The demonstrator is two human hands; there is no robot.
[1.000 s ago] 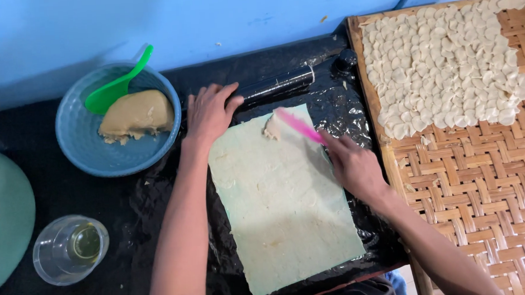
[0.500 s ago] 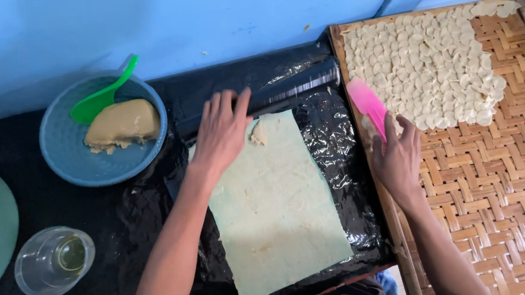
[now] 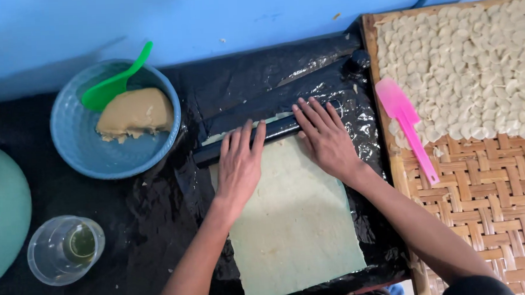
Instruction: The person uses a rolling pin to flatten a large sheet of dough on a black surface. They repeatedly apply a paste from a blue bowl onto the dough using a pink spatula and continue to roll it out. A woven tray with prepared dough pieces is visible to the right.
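Left hand [image 3: 238,166] flat and spread wide, palm down, fingertips pressed onto a black-wrapped rolling pin [image 3: 273,126] at the far edge of a pale rolled-out dough sheet [image 3: 292,223]. Right hand [image 3: 327,140] likewise open and flat, fingers splayed over the same roller just beside the left, gripping nothing. Roller lying slantwise across the top of the sheet, far end near the corner of the woven bamboo tray [image 3: 489,196]. Dough sheet spread on crinkled black plastic [image 3: 159,217], stretching from the hands toward the near table edge. To the right, on the tray, a pink spatula [image 3: 404,123] lying free beside a heap of small pale dough pieces [image 3: 471,67], blade touching them. To the left, a blue bowl [image 3: 83,155] holding a tan lump of dough [image 3: 136,113] and a green spoon [image 3: 113,84]. Near left, a clear plastic cup [image 3: 65,249] with a little yellowish liquid, well apart from both hands.
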